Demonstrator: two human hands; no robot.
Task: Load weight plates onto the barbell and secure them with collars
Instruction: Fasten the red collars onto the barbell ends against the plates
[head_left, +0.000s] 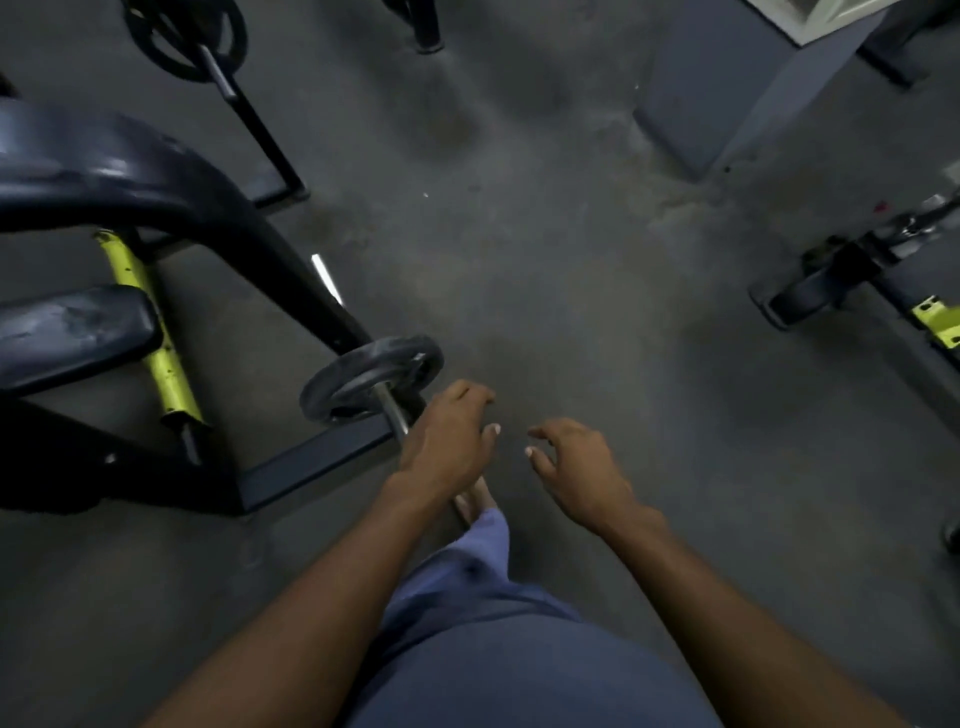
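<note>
A dark round weight plate (371, 376) sits on the steel barbell sleeve (390, 408), low beside the black bench frame. My left hand (447, 436) hovers over the sleeve's outer end and hides its tip. The fingers are loosely curled and the thumb sticks out, with nothing seen in the hand. My right hand (576, 462) hangs a little to the right over bare floor, fingers spread and holding nothing. No collar shows on the sleeve.
A black padded bench (78, 332) with yellow frame tubes (156, 338) fills the left side. A second plate-loaded bar (187, 36) stands at the top left. Another machine (852, 270) is at the right edge, a grey pillar (737, 88) at the top right. Grey floor (519, 234) lies ahead.
</note>
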